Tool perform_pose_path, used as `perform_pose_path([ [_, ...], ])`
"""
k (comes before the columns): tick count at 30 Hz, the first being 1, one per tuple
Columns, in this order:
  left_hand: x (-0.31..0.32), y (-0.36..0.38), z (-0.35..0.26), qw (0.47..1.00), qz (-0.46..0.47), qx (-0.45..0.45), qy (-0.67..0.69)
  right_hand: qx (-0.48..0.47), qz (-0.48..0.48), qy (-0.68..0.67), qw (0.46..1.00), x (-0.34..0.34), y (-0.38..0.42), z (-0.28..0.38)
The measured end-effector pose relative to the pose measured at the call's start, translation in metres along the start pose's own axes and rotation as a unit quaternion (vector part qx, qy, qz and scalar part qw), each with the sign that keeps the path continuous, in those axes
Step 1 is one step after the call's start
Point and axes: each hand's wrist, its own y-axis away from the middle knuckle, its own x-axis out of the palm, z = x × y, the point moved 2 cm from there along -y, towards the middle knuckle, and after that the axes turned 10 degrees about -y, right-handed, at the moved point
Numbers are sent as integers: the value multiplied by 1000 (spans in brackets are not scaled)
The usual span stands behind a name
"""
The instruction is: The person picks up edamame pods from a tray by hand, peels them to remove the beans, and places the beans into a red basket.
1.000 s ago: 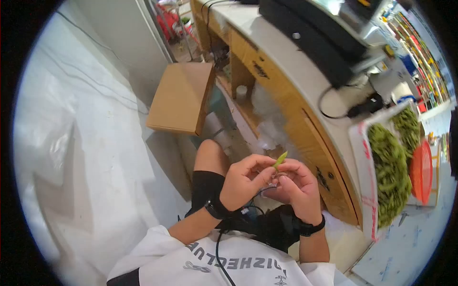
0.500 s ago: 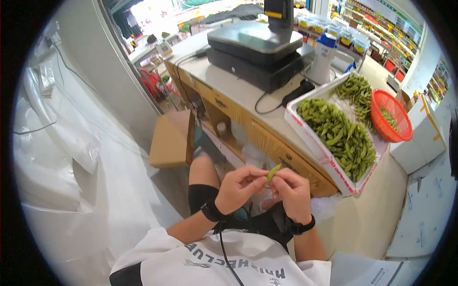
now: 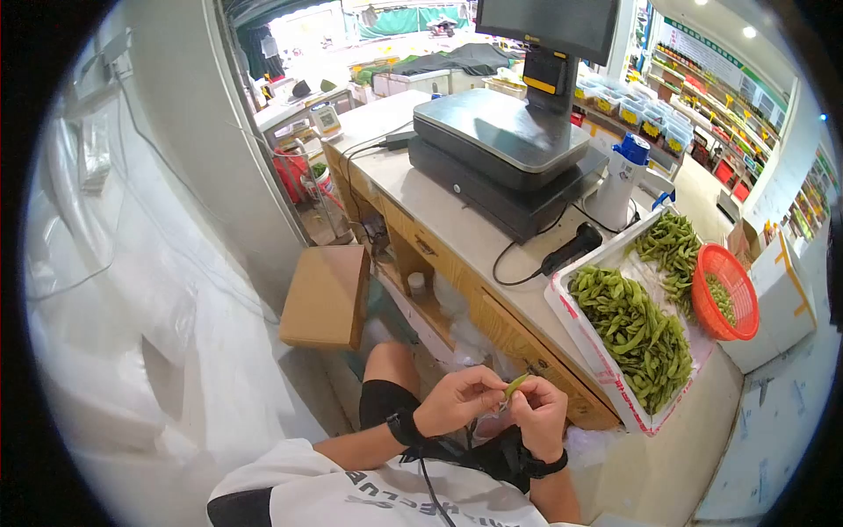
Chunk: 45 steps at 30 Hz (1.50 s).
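L hand (image 3: 458, 400) & R hand (image 3: 540, 422) both pinched, thumb to finger, on one green pod (image 3: 518, 383) held betw. them, above lap. Cardboard box (image 3: 323, 294) past knee. Counter (image 3: 413, 191) at R: tray (image 3: 590, 340) w/ pod heaps (image 3: 634, 338), red basket (image 3: 724, 261) w/ beans overlapping its R side. Beyond: blk scanner (image 3: 572, 250), megaphone (image 3: 619, 180), scale (image 3: 505, 132).

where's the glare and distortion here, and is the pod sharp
Head view: daylight beyond the counter burns out white; head view: the scale plate has glossy reflections; head view: wide-angle bending, black corners; head view: the pod looks small, fine detail soft
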Motion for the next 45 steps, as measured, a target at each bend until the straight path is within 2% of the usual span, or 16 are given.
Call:
perform_pose_path([
  [4,-6,-12,7,996,5,-50,78,-35,-13,25,999,-3,-14,-13],
  [7,-8,-21,11,984,0,-101,150,2,-41,-7,999,-4,-20,-20],
  [9,-9,-24,14,982,-23,-117,143,22,-48,-16,998,-5,-26,-24],
  [11,-10,-27,18,994,-58,-85,41,53,-63,-37,996,-8,-30,-28],
  [12,-10,-29,13,994,-70,-27,-86,58,-68,-37,995,-8,-32,-29],
  [14,-9,-33,-2,935,-84,95,-332,69,-66,-23,995,-6,-36,-23],
  [17,-14,-34,4,924,-68,41,-374,49,-50,19,997,-8,-36,-27],
  [20,-14,-36,11,938,-57,35,-341,44,-53,15,998,-12,-34,-33],
  [23,-10,-35,13,960,-74,-21,-270,49,-78,-6,996,-9,-33,-34],
  [26,-2,-35,12,927,-113,95,-344,37,-100,-5,994,-9,-33,-37],
  [29,0,-36,15,902,-114,116,-399,19,-104,-10,994,-8,-33,-39],
  [35,2,-36,18,885,-130,108,-433,20,-113,-10,993,-6,-32,-43],
  [38,0,-37,19,909,-125,61,-392,67,-117,-67,989,-8,-30,-45],
  [41,-3,-38,19,916,-112,30,-383,72,-112,-125,983,-7,-30,-51],
  [45,-4,-38,18,908,-97,57,-403,103,-76,-181,975,-7,-33,-52],
])
